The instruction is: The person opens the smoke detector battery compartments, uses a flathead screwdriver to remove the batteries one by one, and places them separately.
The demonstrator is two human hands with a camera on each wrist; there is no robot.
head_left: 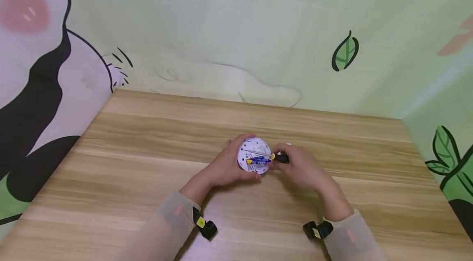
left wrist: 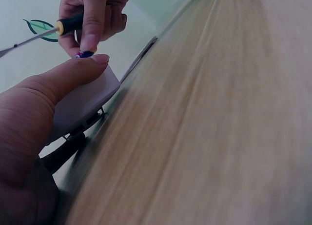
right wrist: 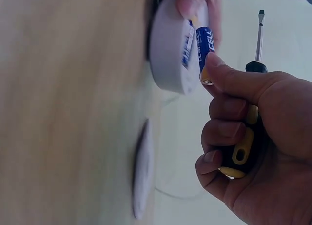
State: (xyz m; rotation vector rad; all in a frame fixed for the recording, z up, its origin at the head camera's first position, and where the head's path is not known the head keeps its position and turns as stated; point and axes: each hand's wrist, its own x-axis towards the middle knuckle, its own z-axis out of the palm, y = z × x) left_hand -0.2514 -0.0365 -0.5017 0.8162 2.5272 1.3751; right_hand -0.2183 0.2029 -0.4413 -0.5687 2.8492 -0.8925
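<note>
My left hand (head_left: 227,166) grips a round white device (head_left: 254,145) by its rim, its underside with small slots and a battery bay turned up. My right hand (head_left: 301,166) holds a flat-tipped screwdriver (right wrist: 245,147) with a black and yellow handle in its curled fingers. Between that hand's thumb and forefinger a blue and yellow battery (right wrist: 204,48) is pinched, held at the device's open face. Another blue battery (right wrist: 187,47) shows in the bay. The screwdriver's shaft (head_left: 256,153) passes above the device in the head view.
A thin white round piece (right wrist: 143,173) lies on the wooden table (head_left: 148,137), mostly hidden behind my right hand in the head view. Behind the table's far edge stands a pale green wall (head_left: 221,26) with painted leaves and a panda. Each wrist carries a small black camera (head_left: 208,229).
</note>
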